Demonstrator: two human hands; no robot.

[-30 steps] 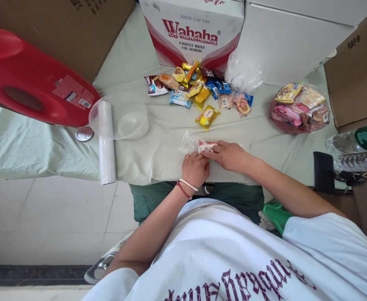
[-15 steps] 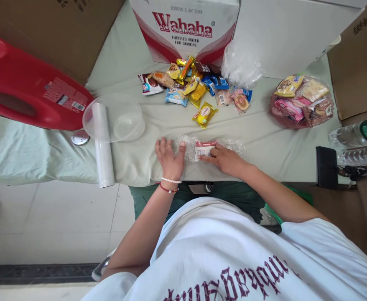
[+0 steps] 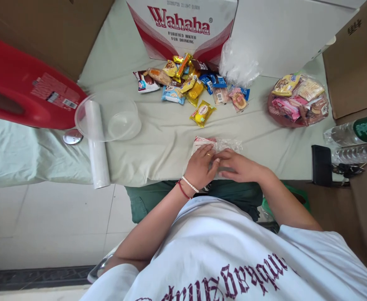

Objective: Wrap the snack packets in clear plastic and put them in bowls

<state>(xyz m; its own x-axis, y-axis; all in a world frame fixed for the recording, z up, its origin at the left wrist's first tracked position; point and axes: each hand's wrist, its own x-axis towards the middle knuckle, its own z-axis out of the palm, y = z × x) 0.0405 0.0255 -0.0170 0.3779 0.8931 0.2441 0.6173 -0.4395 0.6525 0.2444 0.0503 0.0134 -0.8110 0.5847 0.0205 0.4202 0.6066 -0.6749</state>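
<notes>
My left hand (image 3: 202, 165) lies flat over a red-and-white snack packet (image 3: 199, 143), most of which it covers. Clear plastic film (image 3: 230, 144) spreads out from the packet to the right. My right hand (image 3: 238, 165) rests on the near edge of that film, its fingers stretched toward my left hand and slightly apart. The fingertips of both hands meet or overlap, and what lies under them is hidden. A yellow snack packet (image 3: 202, 113) sits by itself just beyond. Behind it is a pile of small wrapped snacks (image 3: 188, 81).
At left are a clear plastic bowl (image 3: 133, 119), a white film roll (image 3: 98, 163) and a large red jug (image 3: 42, 100). A filled snack bowl (image 3: 276, 113), bottles (image 3: 343, 134) and a black phone-like object (image 3: 321, 165) stand right. A Wahaha carton (image 3: 183, 29) and crumpled plastic (image 3: 238, 62) are behind.
My left hand has moved right from the bare cloth onto the wrapped packet. My right hand has slid off the packet's face, slightly right and nearer. The view shifted a little.
</notes>
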